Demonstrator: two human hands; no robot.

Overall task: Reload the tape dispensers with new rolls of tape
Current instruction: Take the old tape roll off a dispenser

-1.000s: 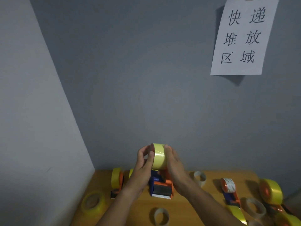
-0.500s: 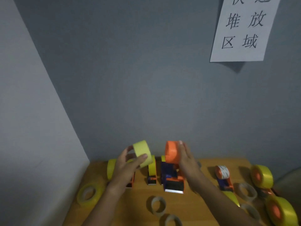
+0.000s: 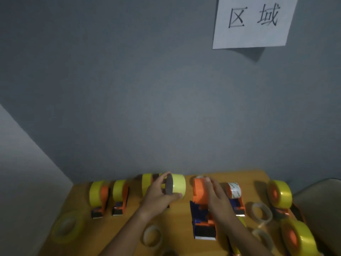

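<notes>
Since half a second ago both hands have dropped lower over the wooden worktop (image 3: pixel 184 220) and the camera has tipped down, so the paper sign (image 3: pixel 254 23) on the wall now shows only its bottom row of characters. The left hand (image 3: pixel 158 196) grips the yellow tape roll (image 3: pixel 177 183) with fingers curled over its top and thumb beneath, now turned so its dark core faces left, just left of the empty orange-and-blue dispenser (image 3: pixel 201 206). The right hand (image 3: pixel 215 194) rests with straight fingers against the dispenser's orange spool, much as before, while two loaded dispensers (image 3: pixel 108 196) stand at the left.
</notes>
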